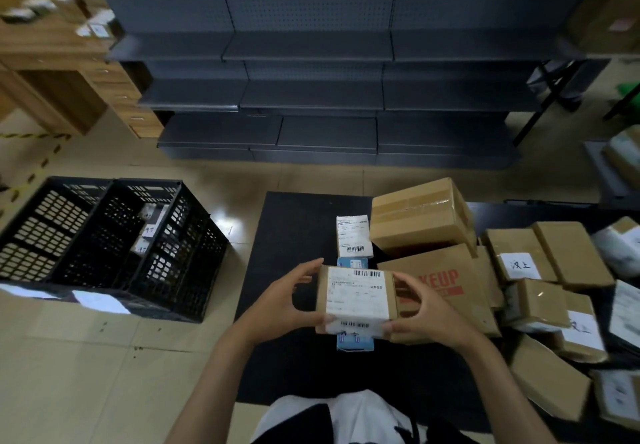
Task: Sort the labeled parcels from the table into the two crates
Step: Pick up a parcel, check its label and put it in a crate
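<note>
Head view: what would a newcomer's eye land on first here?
Front and centre, the left hand and right hand hold a labeled parcel above the black table. On the floor at left stand black crates; brown boxes crowd the table's right side.

1. Parcel (356, 299): between my left hand (277, 308) and right hand (426, 312), above the table (294, 235).
2. Crates (104, 242): side by side on the floor, left of the table.
3. Piled parcels (554, 270): on the table's right.
4. Shelving (311, 97): behind the table.
</note>
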`<action>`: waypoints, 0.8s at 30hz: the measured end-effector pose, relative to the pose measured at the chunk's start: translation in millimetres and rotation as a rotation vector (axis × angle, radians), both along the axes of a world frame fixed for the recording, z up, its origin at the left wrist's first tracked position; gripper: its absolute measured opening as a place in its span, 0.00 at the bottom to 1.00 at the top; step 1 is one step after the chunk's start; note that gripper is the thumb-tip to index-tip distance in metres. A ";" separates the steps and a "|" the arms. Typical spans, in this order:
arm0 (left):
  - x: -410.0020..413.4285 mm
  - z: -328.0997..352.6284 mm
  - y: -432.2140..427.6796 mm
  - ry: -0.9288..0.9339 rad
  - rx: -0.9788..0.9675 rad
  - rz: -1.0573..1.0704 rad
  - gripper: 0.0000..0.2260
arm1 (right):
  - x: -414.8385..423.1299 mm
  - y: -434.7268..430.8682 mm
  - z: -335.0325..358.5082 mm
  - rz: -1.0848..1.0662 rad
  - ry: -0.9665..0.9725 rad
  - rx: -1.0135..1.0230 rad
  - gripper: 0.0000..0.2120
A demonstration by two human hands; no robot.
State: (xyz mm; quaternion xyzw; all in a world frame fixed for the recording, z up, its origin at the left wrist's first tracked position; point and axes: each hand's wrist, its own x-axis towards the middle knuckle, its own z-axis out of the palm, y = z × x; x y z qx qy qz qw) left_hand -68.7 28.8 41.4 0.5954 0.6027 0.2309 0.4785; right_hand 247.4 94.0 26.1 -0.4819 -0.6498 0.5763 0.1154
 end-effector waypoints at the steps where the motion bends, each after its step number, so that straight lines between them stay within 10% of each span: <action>1: 3.2 0.4 0.4 -0.070 -0.018 0.047 0.41 | 1.3 -0.9 0.6 -0.031 0.009 -0.011 0.44; 9: 28.5 5.7 -5.6 -0.400 -0.120 0.271 0.22 | -2.4 -4.6 4.1 -0.196 0.094 -0.148 0.37; 24: 31.2 -2.0 -23.1 -0.461 -0.228 0.451 0.19 | -14.8 -23.6 -0.2 -0.163 0.111 -0.183 0.27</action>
